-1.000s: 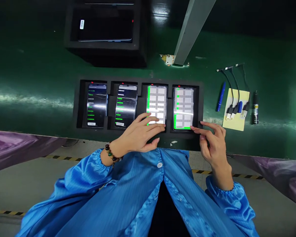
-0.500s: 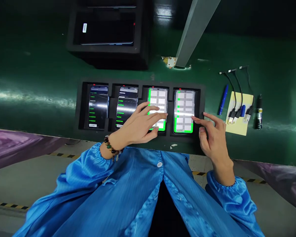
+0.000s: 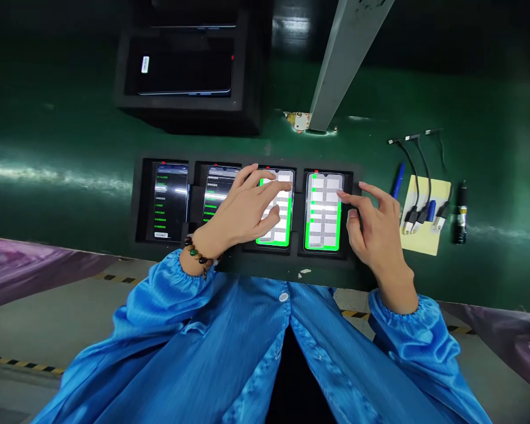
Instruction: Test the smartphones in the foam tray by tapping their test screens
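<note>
Several smartphones lie face up in a row in a black tray (image 3: 301,200). Over the third smartphone (image 3: 274,240) is my left hand (image 3: 249,206), fingers spread, an index fingertip at the right edge of its lit grid screen. My right hand (image 3: 375,229) has its fingers apart, and its index fingertip is on the right edge of the rightmost smartphone (image 3: 322,212). Both grid screens show green cells along parts of their borders. The leftmost smartphone (image 3: 171,203) shows a dark list with green text, as does the second smartphone (image 3: 216,188), partly hidden by my left hand.
A black foam box (image 3: 185,112) holding dark smartphones stands behind the tray. A grey metal post (image 3: 342,65) rises from the green table (image 3: 70,135). At the right are a blue pen (image 3: 398,179), black cables (image 3: 428,171) on a yellow notepad (image 3: 424,244), and a black pen-like tool (image 3: 461,215).
Both index fingertips have moved up along the right edges of the two grid screens. Green now runs higher along those edges. The whole view has shifted slightly.
</note>
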{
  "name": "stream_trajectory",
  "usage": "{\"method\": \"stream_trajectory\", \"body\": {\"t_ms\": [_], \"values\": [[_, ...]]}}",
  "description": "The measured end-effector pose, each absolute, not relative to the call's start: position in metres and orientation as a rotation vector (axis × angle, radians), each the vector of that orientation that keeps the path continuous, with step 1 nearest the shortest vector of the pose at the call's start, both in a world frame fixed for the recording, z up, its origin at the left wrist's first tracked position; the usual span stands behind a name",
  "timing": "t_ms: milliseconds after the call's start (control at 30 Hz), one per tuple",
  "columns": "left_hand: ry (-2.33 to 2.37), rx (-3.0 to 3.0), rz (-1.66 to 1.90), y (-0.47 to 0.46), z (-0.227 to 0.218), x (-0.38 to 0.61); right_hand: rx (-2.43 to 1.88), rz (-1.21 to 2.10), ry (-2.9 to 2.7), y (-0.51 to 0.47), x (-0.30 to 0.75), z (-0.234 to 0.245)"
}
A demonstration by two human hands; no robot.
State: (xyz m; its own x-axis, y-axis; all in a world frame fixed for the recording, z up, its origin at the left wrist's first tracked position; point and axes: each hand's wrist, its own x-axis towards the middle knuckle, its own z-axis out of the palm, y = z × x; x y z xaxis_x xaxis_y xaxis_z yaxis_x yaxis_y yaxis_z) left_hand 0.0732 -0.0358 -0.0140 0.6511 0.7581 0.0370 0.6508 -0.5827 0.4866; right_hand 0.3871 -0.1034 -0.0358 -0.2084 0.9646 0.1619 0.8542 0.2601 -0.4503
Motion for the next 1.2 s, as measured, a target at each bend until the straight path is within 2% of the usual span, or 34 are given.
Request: {"method": "stream_trajectory", "body": {"t_ms": [367, 600, 1200], "values": [[1.156, 2.483, 0.336, -0.020, -0.017, 0.085, -1.706, 0.309, -2.108, -0.077, 0.377, -0.038], [1.088, 2.548, 0.365, -0.034, -0.020, 0.081, -1.684, 0.315, -2.122, -0.096, 0.378, -0.038], [1.598, 2.448, 0.465, -0.051, -0.022, 0.067, -1.607, 0.380, -2.195, -0.068, 0.332, -0.036]]}}
